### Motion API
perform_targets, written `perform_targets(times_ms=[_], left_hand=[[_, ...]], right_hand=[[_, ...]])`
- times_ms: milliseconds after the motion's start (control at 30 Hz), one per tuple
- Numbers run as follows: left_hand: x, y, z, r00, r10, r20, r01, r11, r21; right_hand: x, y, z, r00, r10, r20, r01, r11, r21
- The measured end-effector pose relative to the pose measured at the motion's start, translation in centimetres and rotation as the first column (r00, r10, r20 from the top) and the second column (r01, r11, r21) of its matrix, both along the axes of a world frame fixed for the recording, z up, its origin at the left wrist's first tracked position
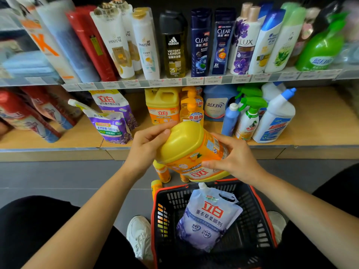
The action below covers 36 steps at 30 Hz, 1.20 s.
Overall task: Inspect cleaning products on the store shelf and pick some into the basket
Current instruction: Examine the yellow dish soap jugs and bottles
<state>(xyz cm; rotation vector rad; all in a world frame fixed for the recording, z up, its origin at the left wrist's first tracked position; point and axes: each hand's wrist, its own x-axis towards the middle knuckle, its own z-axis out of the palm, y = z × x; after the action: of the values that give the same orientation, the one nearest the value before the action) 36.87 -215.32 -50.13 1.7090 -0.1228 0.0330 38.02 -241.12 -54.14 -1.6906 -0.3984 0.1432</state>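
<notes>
**Yellow jug held upturned over the basket**

Shelving fills the upper half of the frame. The top shelf carries a row of shampoo and body-wash bottles; the lower shelf holds purple refill pouches at centre left, a yellow jug on the shelf with pump bottles just beside it, and spray and toilet-cleaner bottles to the right.

At lower centre stands a black shopping basket with a red rim, a pale lavender softener pouch lying inside it, spout toward the shelves.

Directly above the basket's far edge, at frame centre, is the held detergent jug. It is tipped over, its flat yellow base pointing up and left toward the camera and its long axis slanting down to the lower right, so the orange label reads upside down. A barcode panel shows on its right flank.

The left hand has its grip closed around the base end, thumb on top. The right hand clasps the labelled side, fingers spread across it.

A white shoe sits left of the basket.
</notes>
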Motion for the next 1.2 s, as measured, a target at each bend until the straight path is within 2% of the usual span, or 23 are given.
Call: perform_targets(times_ms=[200, 400, 500, 600, 733, 833, 900, 1000, 1200], left_hand=[[-0.3, 0.2, -0.1, 0.996, 0.045, 0.079, -0.048, 0.998, 0.036], [-1.1, -0.1, -0.4, 0.967, -0.036, 0.252, 0.0, 0.99, 0.142], [-1.1, -0.4, -0.6, 0.921, -0.042, 0.387, -0.049, 0.974, 0.222], [-0.8, -0.4, -1.2, 0.826, -0.07, 0.559, -0.129, 0.942, 0.309], [-0.9, -0.6, -1.8, 0.763, -0.019, 0.647, -0.236, 0.922, 0.306], [-1.0, -0.5, -2.1, 0.792, 0.058, 0.608, -0.295, 0.908, 0.297], [-1.0, -0.4, -2.1, 0.84, 0.142, 0.523, -0.326, 0.904, 0.277], [-0.8, -0.1, -1.9, 0.911, 0.216, 0.35, -0.294, 0.938, 0.185], [-0.2, 0.1, -2.5, 0.965, 0.235, 0.119, -0.232, 0.972, -0.034]], right_hand=[[0.3, 0.1, 0.2, 0.999, 0.038, -0.012, -0.037, 0.993, 0.112], [0.5, 0.3, 0.3, 0.999, 0.026, -0.037, -0.018, 0.979, 0.201], [0.5, 0.4, 0.3, 0.998, 0.024, -0.05, -0.011, 0.972, 0.236], [0.4, 0.6, 0.3, 0.997, 0.018, -0.074, 0.003, 0.962, 0.272], [0.4, 0.7, 0.3, 0.996, 0.008, -0.093, 0.018, 0.96, 0.28], [0.6, 0.6, 0.3, 0.994, -0.002, -0.109, 0.033, 0.958, 0.284], [0.6, 0.6, 0.3, 0.993, -0.007, -0.12, 0.042, 0.957, 0.288], [0.8, 0.6, 0.4, 0.989, -0.013, -0.144, 0.057, 0.951, 0.305], [1.2, 0.4, 0.3, 0.979, -0.034, -0.201, 0.098, 0.944, 0.315]])
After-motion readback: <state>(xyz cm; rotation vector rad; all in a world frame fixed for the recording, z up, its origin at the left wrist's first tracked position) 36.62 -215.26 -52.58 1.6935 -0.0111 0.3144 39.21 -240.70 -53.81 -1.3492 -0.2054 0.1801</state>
